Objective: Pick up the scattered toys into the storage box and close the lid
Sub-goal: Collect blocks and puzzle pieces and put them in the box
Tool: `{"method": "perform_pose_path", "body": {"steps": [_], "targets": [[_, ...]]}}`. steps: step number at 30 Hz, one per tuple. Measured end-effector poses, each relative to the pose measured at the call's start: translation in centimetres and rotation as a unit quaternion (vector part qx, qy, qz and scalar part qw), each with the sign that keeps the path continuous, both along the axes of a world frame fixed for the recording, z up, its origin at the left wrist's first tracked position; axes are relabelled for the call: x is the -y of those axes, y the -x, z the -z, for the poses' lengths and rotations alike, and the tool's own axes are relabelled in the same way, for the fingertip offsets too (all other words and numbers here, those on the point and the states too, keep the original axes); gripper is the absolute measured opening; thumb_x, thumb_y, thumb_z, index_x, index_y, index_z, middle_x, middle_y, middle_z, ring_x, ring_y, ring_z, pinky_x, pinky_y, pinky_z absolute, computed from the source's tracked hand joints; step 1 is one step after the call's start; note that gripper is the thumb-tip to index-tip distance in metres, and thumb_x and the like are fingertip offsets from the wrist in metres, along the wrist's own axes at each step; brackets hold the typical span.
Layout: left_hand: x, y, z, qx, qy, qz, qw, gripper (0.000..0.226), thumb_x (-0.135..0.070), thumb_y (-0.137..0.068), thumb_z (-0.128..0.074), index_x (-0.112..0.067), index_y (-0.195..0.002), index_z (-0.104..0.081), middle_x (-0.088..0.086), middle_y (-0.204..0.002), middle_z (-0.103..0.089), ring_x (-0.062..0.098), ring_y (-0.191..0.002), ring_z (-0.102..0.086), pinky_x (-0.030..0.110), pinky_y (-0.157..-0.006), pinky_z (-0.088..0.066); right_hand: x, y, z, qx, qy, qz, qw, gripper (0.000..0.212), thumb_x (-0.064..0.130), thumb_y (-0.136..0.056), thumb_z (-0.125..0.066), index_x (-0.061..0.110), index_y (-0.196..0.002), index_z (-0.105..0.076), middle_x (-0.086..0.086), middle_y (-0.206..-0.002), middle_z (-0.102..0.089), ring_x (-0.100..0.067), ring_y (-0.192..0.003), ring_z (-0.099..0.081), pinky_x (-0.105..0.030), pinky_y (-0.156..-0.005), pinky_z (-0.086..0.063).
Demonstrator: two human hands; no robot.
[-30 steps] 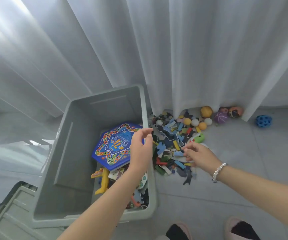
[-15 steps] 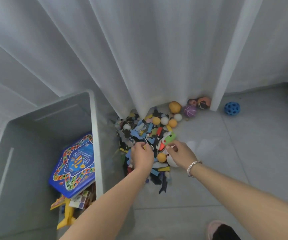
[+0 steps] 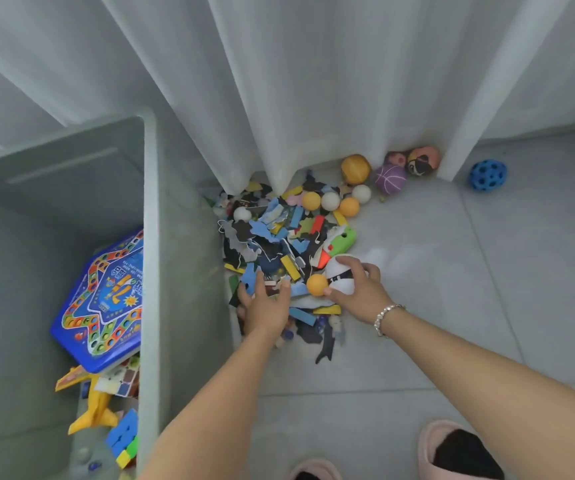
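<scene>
A grey storage box stands on the left with a blue game board, a yellow toy plane and cubes inside. Right of it, a pile of coloured flat pieces lies on the floor by the curtain. My left hand grips pieces at the pile's near edge. My right hand curls round a white egg-shaped toy with a black band, next to an orange ball. A green toy lies just beyond it.
Small orange and white balls and larger balls sit against the white curtain. A blue holed ball lies apart on the right floor tiles. My slippered feet show at the bottom.
My left hand left the box and came down onto the pile's near edge. My right hand closed round the white egg toy. The view shifted right, so the box is now at the left.
</scene>
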State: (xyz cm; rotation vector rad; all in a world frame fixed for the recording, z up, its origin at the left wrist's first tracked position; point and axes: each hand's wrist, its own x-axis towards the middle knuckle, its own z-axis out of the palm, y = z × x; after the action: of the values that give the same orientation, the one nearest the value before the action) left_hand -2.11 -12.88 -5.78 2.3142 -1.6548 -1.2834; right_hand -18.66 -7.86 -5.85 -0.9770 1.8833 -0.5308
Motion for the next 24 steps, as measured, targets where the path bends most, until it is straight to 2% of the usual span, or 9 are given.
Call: {"method": "perform_pose_path", "body": {"steps": [3, 6, 9, 11, 14, 17, 20, 22, 24], "targets": [[0.0, -1.5, 0.5, -0.005, 0.018, 0.046, 0.999, 0.066, -0.057, -0.09, -0.044, -0.039, -0.147, -0.016, -0.001, -0.157, 0.005, 0.031, -0.143, 0.001, 0.047, -0.111, -0.024, 0.4, -0.1, 0.0, -0.005, -0.005, 0.001, 1.0, 0.066, 0.034, -0.08, -0.068, 0.035, -0.135, -0.032, -0.011, -0.139, -0.022, -0.033, -0.115, -0.05, -0.033, -0.102, -0.041], [-0.1, -0.7, 0.6, -0.027, 0.018, 0.002, 0.999, 0.067, -0.056, -0.088, -0.048, -0.038, -0.146, -0.021, -0.001, -0.156, 0.005, 0.03, -0.143, 0.001, 0.046, -0.11, -0.027, 0.3, 0.0, 0.0, -0.01, -0.003, 0.016, 1.0, 0.072, 0.028, -0.082, -0.067, 0.033, -0.141, -0.027, -0.013, -0.137, -0.028, -0.033, -0.113, -0.051, -0.03, -0.095, -0.041], [-0.9, 0.9, 1.0, -0.028, 0.023, -0.035, 0.999, 0.067, -0.059, -0.084, -0.053, -0.039, -0.143, -0.029, -0.001, -0.151, 0.001, 0.032, -0.136, -0.015, 0.046, -0.105, -0.036, -0.1, 0.7, 0.3, 0.004, 0.016, 0.041, 0.999, 0.073, 0.025, -0.078, -0.072, 0.028, -0.138, -0.029, -0.016, -0.128, -0.042, -0.031, -0.108, -0.05, -0.027, -0.083, -0.041], [-1.2, 1.4, 1.0, -0.041, 0.026, -0.058, 0.997, 0.064, -0.059, -0.082, -0.055, -0.038, -0.14, -0.035, 0.001, -0.144, -0.008, 0.031, -0.128, -0.028, 0.041, -0.1, -0.041, -0.4, 1.0, 0.6, 0.03, 0.011, 0.042, 0.999, 0.075, 0.025, -0.075, -0.074, 0.026, -0.135, -0.029, -0.015, -0.125, -0.045, -0.026, -0.1, -0.05, -0.027, -0.076, -0.041], [-1.1, 2.6, 0.5, -0.075, 0.018, -0.055, 0.996, 0.062, -0.058, -0.083, -0.055, -0.036, -0.138, -0.038, 0.005, -0.13, -0.019, 0.028, -0.119, -0.033, 0.034, -0.094, -0.042, -0.6, 1.0, 1.0, 0.095, 0.0, 0.054, 0.994, 0.084, 0.02, -0.075, -0.075, 0.029, -0.14, -0.023, -0.011, -0.132, -0.039, -0.023, -0.107, -0.047, -0.031, -0.082, -0.046], [-0.6, 3.4, 0.2, -0.116, -0.011, -0.049, 0.992, 0.057, -0.058, -0.086, -0.05, -0.036, -0.138, -0.038, 0.007, -0.129, -0.021, 0.024, -0.109, -0.04, 0.029, -0.087, -0.039, -0.7, 0.9, 1.3, 0.178, -0.026, 0.092, 0.979, 0.09, 0.015, -0.076, -0.074, 0.036, -0.143, -0.018, -0.003, -0.129, -0.036, -0.025, -0.116, -0.045, -0.043, -0.091, -0.05], [-0.3, 4.0, 0.3, -0.156, -0.046, -0.037, 0.986, 0.059, -0.064, -0.085, -0.046, -0.034, -0.135, -0.043, 0.007, -0.139, -0.028, 0.027, -0.12, -0.044, 0.035, -0.101, -0.038, -0.6, 1.2, 1.5, 0.259, -0.038, 0.132, 0.956, 0.088, 0.009, -0.075, -0.074, 0.038, -0.14, -0.023, -0.004, -0.131, -0.041, -0.028, -0.116, -0.049, -0.051, -0.091, -0.05], [-0.6, 4.8, 0.2, -0.185, -0.066, -0.028, 0.98, 0.057, -0.057, -0.089, -0.046, -0.028, -0.138, -0.041, 0.009, -0.146, -0.025, 0.029, -0.129, -0.039, 0.039, -0.108, -0.035, -0.5, 1.1, 1.4, 0.35, -0.049, 0.185, 0.917, 0.083, 0.002, -0.076, -0.071, 0.038, -0.137, -0.028, -0.006, -0.133, -0.042, -0.033, -0.114, -0.053, -0.053, -0.083, -0.052], [-0.8, 5.6, -0.2, -0.21, -0.076, -0.052, 0.973, 0.053, -0.047, -0.092, -0.047, -0.026, -0.14, -0.039, 0.009, -0.148, -0.027, 0.028, -0.129, -0.04, 0.041, -0.108, -0.036, -0.2, 0.9, 1.4, 0.391, -0.048, 0.207, 0.895, 0.078, -0.003, -0.078, -0.068, 0.037, -0.135, -0.032, -0.006, -0.135, -0.041, -0.035, -0.113, -0.054, -0.052, -0.08, -0.054]]}}
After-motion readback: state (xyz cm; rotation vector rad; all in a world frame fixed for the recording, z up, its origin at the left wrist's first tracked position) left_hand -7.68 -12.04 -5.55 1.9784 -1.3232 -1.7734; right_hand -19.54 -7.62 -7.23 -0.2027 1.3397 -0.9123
